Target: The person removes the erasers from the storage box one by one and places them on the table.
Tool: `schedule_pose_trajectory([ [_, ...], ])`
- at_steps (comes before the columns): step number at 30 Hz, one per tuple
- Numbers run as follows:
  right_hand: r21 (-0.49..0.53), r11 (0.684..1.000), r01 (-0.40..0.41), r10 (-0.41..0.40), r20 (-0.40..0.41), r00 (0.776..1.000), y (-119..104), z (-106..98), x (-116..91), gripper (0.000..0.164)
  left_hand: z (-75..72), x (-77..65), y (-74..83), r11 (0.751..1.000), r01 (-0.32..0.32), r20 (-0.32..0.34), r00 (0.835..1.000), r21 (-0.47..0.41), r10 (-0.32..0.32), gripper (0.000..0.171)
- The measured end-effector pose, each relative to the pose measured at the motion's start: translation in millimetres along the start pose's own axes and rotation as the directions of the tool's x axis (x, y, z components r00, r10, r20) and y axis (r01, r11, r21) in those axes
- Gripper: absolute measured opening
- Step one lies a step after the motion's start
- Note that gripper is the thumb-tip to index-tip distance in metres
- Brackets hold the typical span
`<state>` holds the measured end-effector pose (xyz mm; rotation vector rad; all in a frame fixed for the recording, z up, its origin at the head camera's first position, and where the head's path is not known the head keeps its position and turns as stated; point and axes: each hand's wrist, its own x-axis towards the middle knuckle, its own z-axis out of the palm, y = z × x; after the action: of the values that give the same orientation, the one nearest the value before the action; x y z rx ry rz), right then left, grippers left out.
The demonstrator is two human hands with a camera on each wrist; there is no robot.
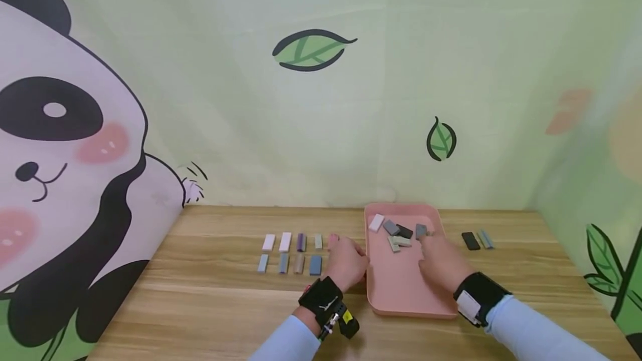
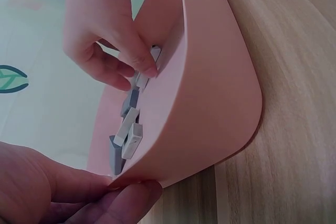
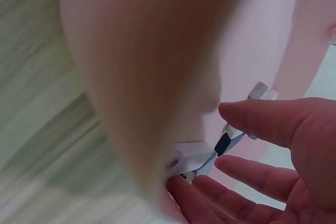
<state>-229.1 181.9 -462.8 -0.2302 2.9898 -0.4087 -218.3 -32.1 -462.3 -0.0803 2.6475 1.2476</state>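
Note:
A shallow pink tray stands on the wooden table, with several small blocks in its far half. My left hand pinches the tray's left rim between thumb and fingers, seen close in the left wrist view. Over the tray's right side reaches my right hand, its fingertips among the blocks. Its thumb and index finger stand apart in the right wrist view, while lower fingers touch a whitish block. A white block, a black block and pale green blocks lie loosely in the tray.
Left of the tray, blocks lie in two rows, among them a white block, a purple block and a blue block. To its right lie a black block and a blue-grey block. A printed backdrop rises behind.

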Motion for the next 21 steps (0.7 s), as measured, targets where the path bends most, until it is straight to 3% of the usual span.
schedule_pose_trajectory([
  [7,-0.020,1.000,0.013,-0.014,-0.033,0.999,0.2,5.6,0.3,0.037,-0.9,-1.3,0.4,1.000,0.005,0.009,1.000,-0.021,-0.005,0.018],
  [16,0.029,0.998,0.059,-0.058,-0.035,0.998,2.8,8.4,2.3,0.024,-0.3,-1.1,0.2,1.000,-0.003,-0.008,1.000,-0.017,0.003,0.018],
  [21,0.075,0.996,0.052,-0.053,0.012,0.999,3.3,7.3,1.1,0.040,0.0,-1.8,0.7,1.000,-0.013,-0.012,1.000,-0.008,0.013,0.018],
])
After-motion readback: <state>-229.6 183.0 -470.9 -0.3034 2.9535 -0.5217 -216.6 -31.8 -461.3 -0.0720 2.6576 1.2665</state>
